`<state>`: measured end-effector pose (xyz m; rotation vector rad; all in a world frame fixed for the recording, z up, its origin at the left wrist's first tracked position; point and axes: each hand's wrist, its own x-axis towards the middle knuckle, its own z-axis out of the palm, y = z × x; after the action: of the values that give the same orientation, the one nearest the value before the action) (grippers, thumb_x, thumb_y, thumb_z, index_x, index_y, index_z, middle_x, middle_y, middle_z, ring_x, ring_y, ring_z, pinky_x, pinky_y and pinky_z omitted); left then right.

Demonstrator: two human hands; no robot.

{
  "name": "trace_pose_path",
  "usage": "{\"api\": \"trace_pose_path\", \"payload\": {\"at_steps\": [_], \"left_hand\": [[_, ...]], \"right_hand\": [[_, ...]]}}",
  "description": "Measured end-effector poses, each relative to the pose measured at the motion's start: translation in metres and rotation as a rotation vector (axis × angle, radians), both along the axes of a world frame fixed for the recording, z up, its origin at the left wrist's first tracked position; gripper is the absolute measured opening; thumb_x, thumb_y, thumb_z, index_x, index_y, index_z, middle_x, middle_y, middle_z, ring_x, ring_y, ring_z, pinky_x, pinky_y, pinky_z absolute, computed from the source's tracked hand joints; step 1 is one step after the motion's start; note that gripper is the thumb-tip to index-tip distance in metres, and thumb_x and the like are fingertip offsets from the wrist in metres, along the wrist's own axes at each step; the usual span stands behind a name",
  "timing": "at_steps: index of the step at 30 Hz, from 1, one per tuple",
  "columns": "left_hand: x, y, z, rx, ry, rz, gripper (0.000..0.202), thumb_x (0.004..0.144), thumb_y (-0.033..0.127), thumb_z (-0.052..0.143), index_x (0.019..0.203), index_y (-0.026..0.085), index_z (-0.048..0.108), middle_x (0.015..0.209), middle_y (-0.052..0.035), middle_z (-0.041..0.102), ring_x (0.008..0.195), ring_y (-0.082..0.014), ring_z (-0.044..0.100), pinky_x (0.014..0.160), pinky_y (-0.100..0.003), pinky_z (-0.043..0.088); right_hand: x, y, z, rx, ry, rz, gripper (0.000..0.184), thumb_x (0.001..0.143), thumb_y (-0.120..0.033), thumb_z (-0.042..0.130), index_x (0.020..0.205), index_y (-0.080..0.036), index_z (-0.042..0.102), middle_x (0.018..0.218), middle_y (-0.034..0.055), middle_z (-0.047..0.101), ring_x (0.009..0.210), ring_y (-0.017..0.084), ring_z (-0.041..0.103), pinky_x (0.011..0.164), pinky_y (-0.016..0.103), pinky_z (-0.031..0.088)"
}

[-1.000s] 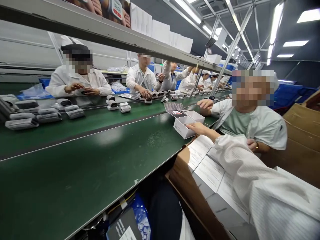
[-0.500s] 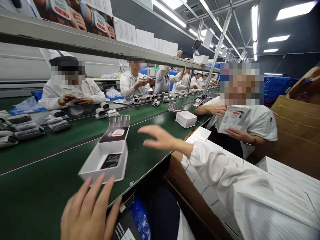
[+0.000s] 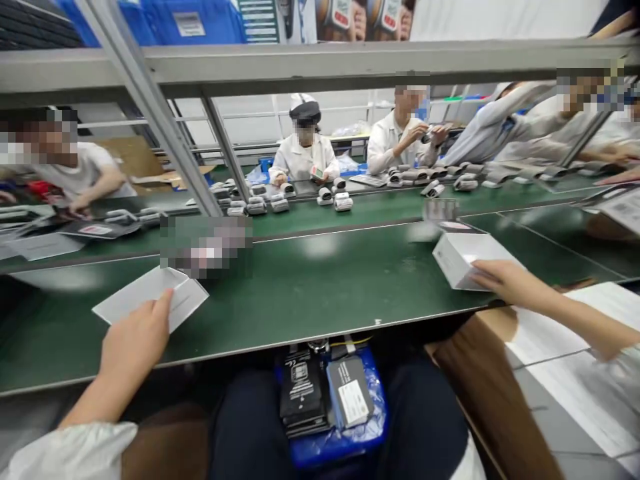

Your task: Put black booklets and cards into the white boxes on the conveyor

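Observation:
On the left of the green belt, my left hand (image 3: 135, 337) grips the near wall of a white box (image 3: 127, 293), thumb on its edge. Its raised lid is mostly blurred out. To the right, my right hand (image 3: 513, 283) holds the near right side of a second white box (image 3: 457, 267), which has its printed lid open behind it. The fingers of that hand bend over the box wall, partly out of sight. What lies inside either box cannot be seen.
Between my knees, a blue bin (image 3: 320, 453) holds black booklets (image 3: 303, 393) and grey printed packets (image 3: 350, 393). A brown carton (image 3: 465, 360) with white boxes stands at right. Rolled cuffs (image 3: 343, 202) line the far belt, where several co-workers sit. A metal post (image 3: 165, 127) rises at left.
The view has swung left. My hands, open and off the boxes before, now each hold a white box, the left one at the left and the right one at the right.

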<state>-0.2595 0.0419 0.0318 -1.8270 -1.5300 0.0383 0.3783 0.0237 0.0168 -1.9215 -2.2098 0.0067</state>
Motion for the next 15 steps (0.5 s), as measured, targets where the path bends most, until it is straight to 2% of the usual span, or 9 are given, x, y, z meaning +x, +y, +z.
{"api": "trace_pose_path", "payload": {"at_steps": [2,5,7,9,11,12,13,15], "left_hand": [[-0.033,-0.004,0.007,-0.03,-0.017,0.021,0.048,0.098,0.017,0.023,0.126,0.001,0.058,0.077,-0.01,0.069,0.063,-0.0237,0.067,0.051,-0.027,0.043],[-0.063,-0.009,0.01,-0.086,-0.122,0.073,0.049,0.097,0.02,0.025,0.128,0.002,0.057,0.076,-0.0116,0.069,0.065,-0.0243,0.068,0.054,-0.03,0.049],[-0.078,-0.015,0.012,-0.113,-0.236,0.183,0.049,0.096,0.022,0.025,0.128,0.004,0.057,0.074,-0.0091,0.067,0.067,-0.0258,0.069,0.058,-0.035,0.053],[-0.094,-0.023,0.016,-0.142,-0.336,0.298,0.048,0.096,0.022,0.024,0.126,0.004,0.056,0.077,-0.0086,0.067,0.076,-0.0312,0.071,0.064,-0.044,0.057],[-0.11,-0.03,0.023,-0.166,-0.435,0.373,0.048,0.096,0.023,0.022,0.122,0.001,0.055,0.091,-0.0118,0.068,0.093,-0.0408,0.068,0.07,-0.055,0.056],[-0.116,-0.033,0.028,-0.152,-0.482,0.364,0.048,0.096,0.024,0.021,0.121,0.0,0.054,0.104,-0.0146,0.068,0.104,-0.0463,0.063,0.075,-0.062,0.054],[-0.119,-0.036,0.032,-0.121,-0.523,0.314,0.049,0.097,0.026,0.021,0.123,-0.001,0.052,0.121,-0.0166,0.063,0.115,-0.0514,0.055,0.081,-0.07,0.049],[-0.112,-0.041,0.032,-0.02,-0.578,0.157,0.052,0.098,0.033,0.021,0.131,0.001,0.045,0.149,-0.0164,0.041,0.131,-0.0576,0.034,0.092,-0.082,0.032]], "right_hand": [[-0.057,-0.001,-0.011,-0.001,0.039,0.129,0.032,0.092,-0.047,0.064,0.103,-0.018,0.07,0.098,0.012,0.07,0.095,0.025,0.065,0.079,0.029,0.046],[-0.146,-0.004,-0.018,0.002,0.034,0.317,0.02,0.096,-0.036,0.059,0.1,-0.019,0.069,0.094,0.009,0.071,0.09,0.023,0.065,0.078,0.027,0.045],[-0.197,-0.005,-0.017,0.01,0.007,0.415,0.016,0.098,-0.029,0.056,0.102,-0.019,0.068,0.093,0.0083,0.071,0.087,0.022,0.065,0.076,0.028,0.045],[-0.239,-0.003,-0.013,0.033,0.0,0.473,0.017,0.099,-0.025,0.053,0.109,-0.018,0.065,0.094,0.0093,0.07,0.086,0.023,0.065,0.074,0.03,0.047],[-0.267,-0.003,-0.009,0.11,0.041,0.506,0.024,0.099,-0.02,0.051,0.119,-0.014,0.061,0.1,0.0121,0.068,0.091,0.025,0.064,0.077,0.034,0.049],[-0.276,-0.004,-0.008,0.177,0.082,0.527,0.028,0.098,-0.017,0.049,0.124,-0.013,0.059,0.106,0.0143,0.067,0.098,0.026,0.062,0.082,0.037,0.049],[-0.281,-0.008,-0.008,0.257,0.135,0.548,0.031,0.098,-0.015,0.047,0.128,-0.012,0.057,0.115,0.0163,0.065,0.106,0.027,0.059,0.089,0.041,0.049],[-0.281,-0.024,-0.015,0.407,0.252,0.573,0.034,0.099,-0.014,0.043,0.13,-0.014,0.056,0.127,0.017,0.06,0.12,0.028,0.052,0.1,0.047,0.044]]}}
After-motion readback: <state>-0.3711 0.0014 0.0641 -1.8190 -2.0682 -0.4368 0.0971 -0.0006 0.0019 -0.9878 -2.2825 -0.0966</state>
